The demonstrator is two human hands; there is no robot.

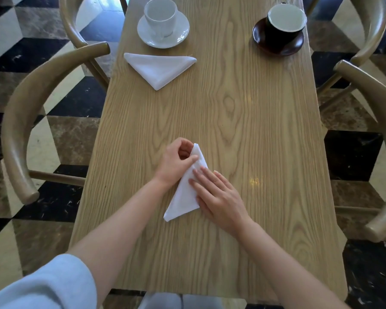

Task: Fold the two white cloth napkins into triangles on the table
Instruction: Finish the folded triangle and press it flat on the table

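One white napkin (159,69) lies folded as a triangle at the far left of the wooden table (243,121), its tip pointing toward me. A second white napkin (183,195) lies near me as a narrow folded triangle, long point away from me. My left hand (176,161) pinches its upper left edge with thumb and curled fingers. My right hand (218,197) presses flat on its right side, fingers straight, covering that part of the cloth.
A white cup on a white saucer (163,30) stands behind the far napkin. A black cup on a dark saucer (279,39) stands at the far right. Wooden armchairs (20,121) flank the table on both sides above a checkered marble floor.
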